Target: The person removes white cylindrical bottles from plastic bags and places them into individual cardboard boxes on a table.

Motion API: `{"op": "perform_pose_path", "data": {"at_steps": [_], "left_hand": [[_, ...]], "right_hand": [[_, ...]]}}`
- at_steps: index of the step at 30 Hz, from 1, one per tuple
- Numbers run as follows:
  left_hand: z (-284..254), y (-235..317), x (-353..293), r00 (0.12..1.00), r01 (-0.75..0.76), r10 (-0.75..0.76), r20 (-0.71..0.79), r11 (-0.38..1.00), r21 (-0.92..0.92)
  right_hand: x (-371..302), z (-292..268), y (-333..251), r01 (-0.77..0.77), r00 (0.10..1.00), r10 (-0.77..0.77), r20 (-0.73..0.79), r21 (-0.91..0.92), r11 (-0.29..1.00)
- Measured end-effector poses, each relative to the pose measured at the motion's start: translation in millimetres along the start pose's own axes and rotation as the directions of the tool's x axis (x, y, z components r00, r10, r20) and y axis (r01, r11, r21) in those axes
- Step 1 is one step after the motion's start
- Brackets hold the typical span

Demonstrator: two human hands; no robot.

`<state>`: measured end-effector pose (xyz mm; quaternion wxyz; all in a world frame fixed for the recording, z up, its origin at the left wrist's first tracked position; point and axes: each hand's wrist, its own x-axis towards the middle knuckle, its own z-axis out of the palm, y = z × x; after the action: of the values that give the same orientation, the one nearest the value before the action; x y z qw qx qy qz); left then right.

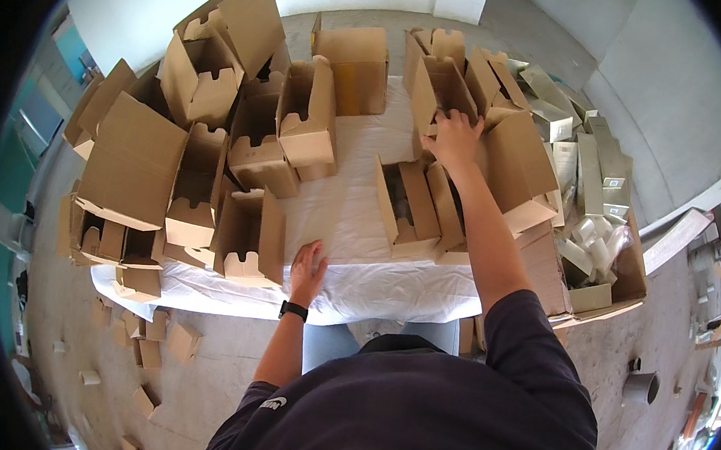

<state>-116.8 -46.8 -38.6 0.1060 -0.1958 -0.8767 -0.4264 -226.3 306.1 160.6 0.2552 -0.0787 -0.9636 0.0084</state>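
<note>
Right hand: I see it [454, 140] at the near end of a tall open carton [447, 85], fingers spread over the rim; I cannot tell whether the fingertips grip anything.
Left hand: I have it [307, 273] resting on the white cloth [348, 216] near the table's front edge, fingers loosely apart, holding nothing that I can make out.
Wrist: a black watch [293, 310] sits on the left one.
Tall carton's place: right of centre on the table, toward the far side, among other brown cartons.
Nearest the left hand: an open brown box [271, 237], just beside it.
Far right: a large carton [631, 277] holding pale boxes [592, 170] and clear plastic.
</note>
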Motion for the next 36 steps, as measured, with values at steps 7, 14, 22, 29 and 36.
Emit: {"op": "perform_pose_path", "data": {"at_steps": [7,14,22,29,36], "left_hand": [[-1,0,-2,1.000,-0.005,0.005,0.002,1.000,0.001],[-1,5,0,1.000,-0.011,0.011,0.003,1.000,-0.021],[2,2,-2,1.000,0.022,-0.022,0.004,1.000,-0.002],[3,-1,-1,1.000,0.023,-0.023,0.009,0.998,0.051],[4,-5,-2,1.000,-0.020,0.020,-0.017,1.000,0.005]], "right_hand": [[-7,-11,-4,-0.011,1.000,0.012,-0.014,0.028,1.000],[-14,-11,-7,-0.001,0.994,0.013,-0.108,0.108,0.994],[-27,-37,-101,0.343,0.874,-0.179,-0.453,0.311,0.887],[6,9,-189,0.219,0.952,-0.092,-0.292,0.438,0.872],[7,11,-175,-0.002,0.987,0.087,-0.138,0.527,0.850]]}}
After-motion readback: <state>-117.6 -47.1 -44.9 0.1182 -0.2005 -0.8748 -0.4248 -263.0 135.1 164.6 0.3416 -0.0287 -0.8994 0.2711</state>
